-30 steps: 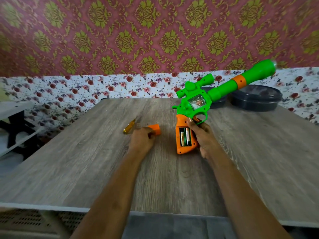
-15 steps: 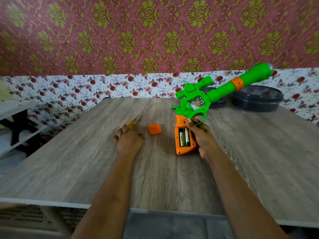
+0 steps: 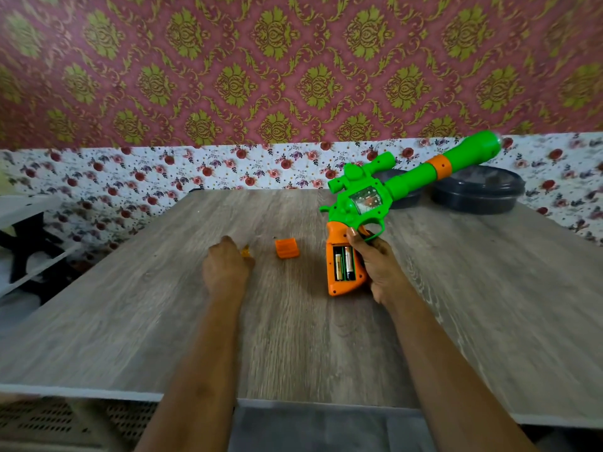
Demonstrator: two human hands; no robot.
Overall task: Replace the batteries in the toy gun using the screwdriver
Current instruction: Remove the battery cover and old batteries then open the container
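The compartment (image 3: 342,267) in the orange grip is standing open, and the little orange cover (image 3: 287,248) is lying flat on the table (image 3: 130,321), apart from the toy gun (image 3: 362,200), so the unscrewing part is looking done. 2 batteries (image 3: 344,265) are sitting side by side in the slot. Old or fresh, I cannot tell from here. If they are the old pair, the swap is yet to come. Either way, the cover is waiting to be refitted and screwed down.

Now the hands. The right hand (image 3: 375,265) is gripping the toy gun by its handle, fingers wrapped round the far side and the thumb pressing on the orange plastic just above the open slot. The butt is looking propped on the table, and the long green barrel is angling up and away to the right, over 2 black lidded containers (image 3: 476,194) at the back.

The left hand (image 3: 226,267) is hunching knuckles-up on the table left of the cover, blurred, with a sliver of the yellow screwdriver (image 3: 244,251) peeking out at its fingertips. It is touching or covering the tool, but whether it is actually clasping it I cannot tell.
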